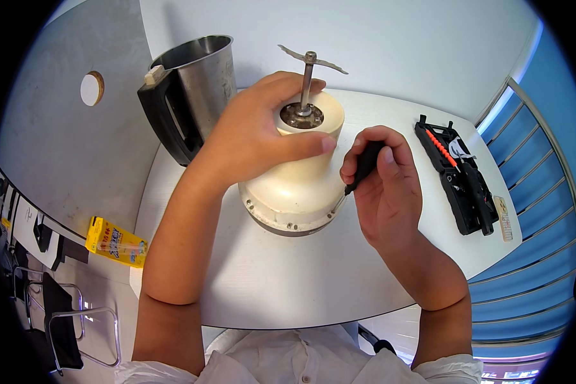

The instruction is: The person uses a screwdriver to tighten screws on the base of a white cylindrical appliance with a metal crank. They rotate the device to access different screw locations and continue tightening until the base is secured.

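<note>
A cream-coloured soymilk maker head (pixel 294 185) stands upside down on the white table, its metal shaft and bent blade (pixel 310 57) pointing up. Round its narrow neck wraps my left hand (pixel 262 125), thumb in front and fingers behind. My right hand (pixel 387 185) grips a screwdriver (pixel 367 165) by its black handle. The screwdriver slants down to the left, with its thin tip at the lower right rim of the head. Small screws or holes dot that rim; whether the tip sits in one is too small to tell.
Behind my left forearm stands a steel jug (pixel 205 77) with a black handle. An open black tool case (pixel 457 176) lies at the right, near the table edge and a metal railing (pixel 544 153). A yellow box (pixel 115 242) is at the left edge, beside a grey panel (pixel 51 141).
</note>
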{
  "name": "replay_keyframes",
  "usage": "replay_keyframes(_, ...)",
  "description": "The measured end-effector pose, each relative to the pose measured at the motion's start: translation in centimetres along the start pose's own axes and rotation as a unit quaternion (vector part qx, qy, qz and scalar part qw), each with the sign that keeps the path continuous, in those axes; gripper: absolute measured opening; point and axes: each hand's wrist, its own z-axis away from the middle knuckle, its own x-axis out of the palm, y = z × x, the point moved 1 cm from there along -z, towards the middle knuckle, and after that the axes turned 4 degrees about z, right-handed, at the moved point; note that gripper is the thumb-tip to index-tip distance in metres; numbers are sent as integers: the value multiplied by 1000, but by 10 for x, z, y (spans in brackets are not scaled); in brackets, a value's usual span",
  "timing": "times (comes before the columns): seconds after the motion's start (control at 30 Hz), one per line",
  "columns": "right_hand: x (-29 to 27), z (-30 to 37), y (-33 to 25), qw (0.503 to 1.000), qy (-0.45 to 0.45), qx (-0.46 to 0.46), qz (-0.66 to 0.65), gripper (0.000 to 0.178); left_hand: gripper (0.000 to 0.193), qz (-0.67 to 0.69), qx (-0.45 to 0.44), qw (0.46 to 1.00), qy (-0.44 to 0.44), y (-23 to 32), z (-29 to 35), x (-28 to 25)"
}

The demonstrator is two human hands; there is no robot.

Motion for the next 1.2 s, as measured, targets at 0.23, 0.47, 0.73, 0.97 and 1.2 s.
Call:
replay_keyframes(0.23,-12,-4,10,991,-61,19,-114,30,66,13,17,999,-30,2,-1,2)
replay_keyframes(0.47,-6,0,6,994,-99,-15,-40,28,66,4,7,1000,7,-3,-2,2)
replay_keyframes(0.73,-5,-3,10,995,-74,-60,15,28,64,-3,6,1000,9,-3,-3,1)
replay_keyframes(0.97,3,0,7,999,-31,-32,19,29,64,-8,2,1000,10,-4,-2,1)
replay_keyframes(1.2,1,6,11,998,-23,-20,-63,22,65,-18,12,1000,10,-5,-3,3)
